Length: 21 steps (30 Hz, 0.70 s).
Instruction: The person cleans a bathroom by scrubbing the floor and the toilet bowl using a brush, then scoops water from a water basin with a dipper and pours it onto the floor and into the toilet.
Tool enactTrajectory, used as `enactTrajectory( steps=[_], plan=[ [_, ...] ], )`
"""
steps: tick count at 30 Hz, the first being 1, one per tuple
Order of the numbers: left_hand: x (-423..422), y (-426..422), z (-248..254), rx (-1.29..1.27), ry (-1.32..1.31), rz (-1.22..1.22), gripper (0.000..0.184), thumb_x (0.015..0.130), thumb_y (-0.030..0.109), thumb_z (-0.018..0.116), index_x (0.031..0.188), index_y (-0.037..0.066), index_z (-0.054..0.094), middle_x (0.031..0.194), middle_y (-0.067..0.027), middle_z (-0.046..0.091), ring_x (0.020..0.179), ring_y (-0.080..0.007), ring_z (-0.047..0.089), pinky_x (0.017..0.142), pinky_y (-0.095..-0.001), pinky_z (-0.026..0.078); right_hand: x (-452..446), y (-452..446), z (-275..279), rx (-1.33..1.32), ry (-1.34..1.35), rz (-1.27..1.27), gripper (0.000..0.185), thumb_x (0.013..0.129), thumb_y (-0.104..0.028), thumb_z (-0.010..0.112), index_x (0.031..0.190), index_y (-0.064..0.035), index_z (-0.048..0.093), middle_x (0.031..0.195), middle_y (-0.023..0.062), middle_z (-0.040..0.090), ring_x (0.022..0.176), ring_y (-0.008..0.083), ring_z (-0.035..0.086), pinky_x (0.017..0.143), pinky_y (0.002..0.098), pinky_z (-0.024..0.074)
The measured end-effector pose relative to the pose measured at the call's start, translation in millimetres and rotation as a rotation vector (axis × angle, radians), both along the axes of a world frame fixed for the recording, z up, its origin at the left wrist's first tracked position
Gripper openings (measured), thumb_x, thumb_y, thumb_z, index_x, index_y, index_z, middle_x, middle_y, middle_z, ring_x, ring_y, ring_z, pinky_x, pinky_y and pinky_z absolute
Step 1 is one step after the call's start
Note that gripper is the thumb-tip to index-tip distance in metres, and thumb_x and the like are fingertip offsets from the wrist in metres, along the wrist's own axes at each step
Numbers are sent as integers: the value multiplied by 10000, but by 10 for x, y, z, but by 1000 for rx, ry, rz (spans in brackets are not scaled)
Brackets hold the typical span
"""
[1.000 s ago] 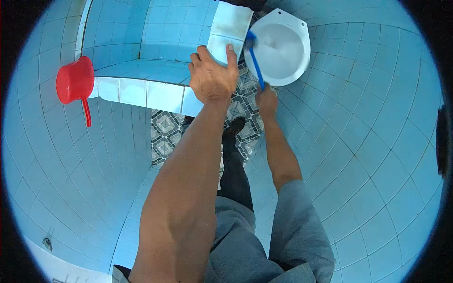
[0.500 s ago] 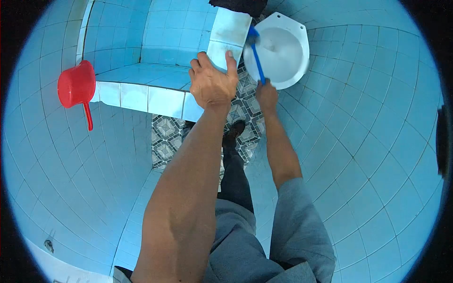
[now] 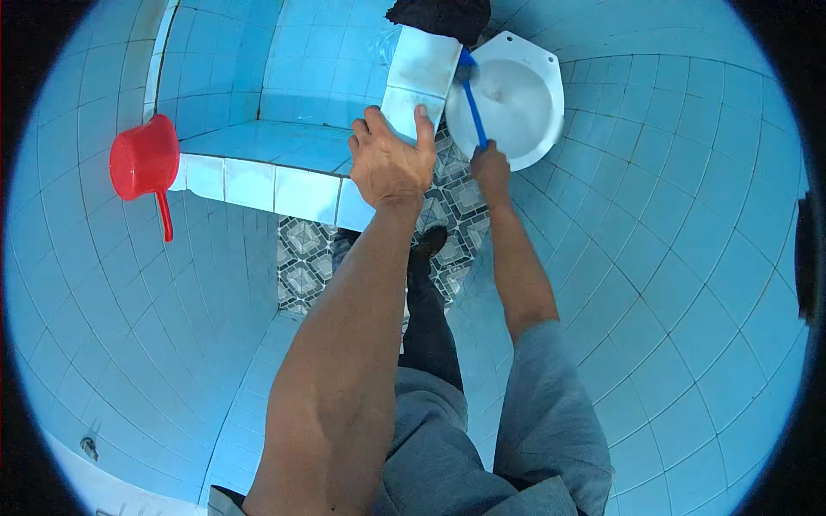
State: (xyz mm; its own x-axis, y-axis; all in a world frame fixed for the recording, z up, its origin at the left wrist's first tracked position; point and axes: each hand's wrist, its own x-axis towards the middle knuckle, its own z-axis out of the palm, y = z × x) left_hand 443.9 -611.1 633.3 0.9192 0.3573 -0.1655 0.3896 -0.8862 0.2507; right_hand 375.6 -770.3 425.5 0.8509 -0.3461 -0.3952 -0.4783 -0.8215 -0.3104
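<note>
While left hand (image 3: 391, 163) spreads over tiled ledge (image 3: 420, 73), right hand (image 3: 491, 172) grips blue brush (image 3: 474, 107) at toilet bowl (image 3: 509, 101).

My brush (image 3: 474, 108) is blue and slim, just above centre of the frame, slanting from my grip at its lower end up and left to a head with greyish bristles, at the left side of the bowl (image 3: 522, 107). The bowl is white and rounded, right of top centre, with two small holes in its upper edge. The pale tiled ledge (image 3: 424, 58) I touch runs left of both.
</note>
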Motion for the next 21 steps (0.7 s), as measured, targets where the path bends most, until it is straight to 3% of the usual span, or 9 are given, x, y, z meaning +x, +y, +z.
enactTrajectory(
  steps=[5, 12, 16, 21],
  plan=[
    [-2, -10, -19, 4, -3, -2, 617, 898, 566, 532, 1103, -16, 528, 994, -194, 567, 924, -362, 620, 753, -491, 528, 815, -536, -265, -18, -13, -96, 302, 908, -247, 506, 1008, 26, 589, 868, 265, 683, 825, 457, 677, 743, 529, 549],
    [17, -2, 9, -36, 6, -2, 610, 906, 543, 534, 1116, -30, 530, 998, -202, 562, 936, -360, 614, 754, -489, 530, 193, -169, -142, 48, 25, 32, 272, 926, -243, 515, 981, 22, 543, 794, 277, 664, 750, 463, 668, 726, 555, 533],
    [29, -8, 19, -51, 27, 16, 625, 905, 550, 526, 1130, -33, 529, 1004, -204, 562, 946, -371, 609, 765, -495, 525, 347, -338, -171, -44, 1, 106, 293, 924, -258, 535, 980, 29, 538, 803, 253, 672, 764, 436, 677, 720, 534, 547],
    [35, -15, 19, -30, 0, 10, 647, 906, 567, 512, 1152, -32, 528, 1021, -204, 565, 967, -367, 608, 787, -499, 521, 933, -820, -353, -94, -27, -27, 315, 911, -281, 539, 909, 31, 578, 814, 267, 675, 786, 414, 695, 723, 498, 566]
  ],
)
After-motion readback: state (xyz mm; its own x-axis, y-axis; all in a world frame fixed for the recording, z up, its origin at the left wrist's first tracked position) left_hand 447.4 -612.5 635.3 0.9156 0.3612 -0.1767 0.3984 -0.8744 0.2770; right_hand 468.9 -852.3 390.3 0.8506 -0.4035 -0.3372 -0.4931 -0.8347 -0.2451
